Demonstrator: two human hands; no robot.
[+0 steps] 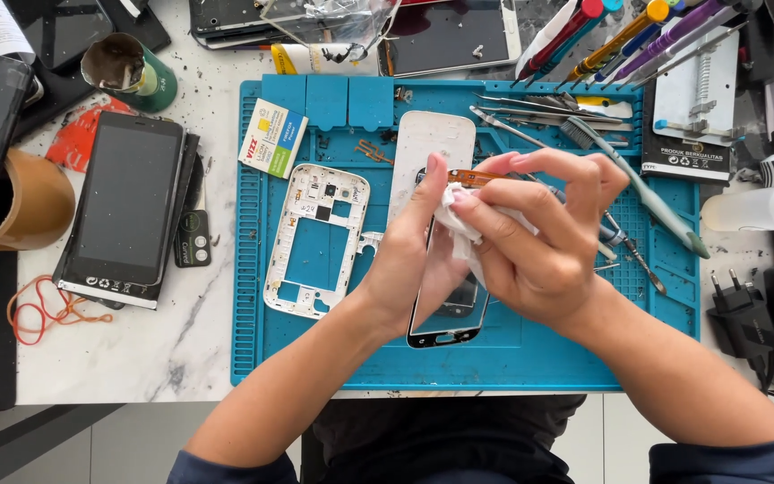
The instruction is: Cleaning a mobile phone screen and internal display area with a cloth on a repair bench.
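While left hand (409,269) fingers pinch the phone screen panel (445,314) steady, right hand (539,242) fingertips press a white wipe (459,215) onto it; white frame (315,237) beside left fingers.

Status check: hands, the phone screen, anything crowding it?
Left hand holds phone screen panel above blue mat. Right hand presses white cloth on it. White phone frame lies alongside, apart.

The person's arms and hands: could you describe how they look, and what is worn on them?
Both hands are bare: the left hand and the right hand show no gloves, and no rings or watch can be seen. The forearms are uncovered too. Dark blue sleeves, pushed up, appear only at the bottom edge, on the left and the right. The fingernails are short.
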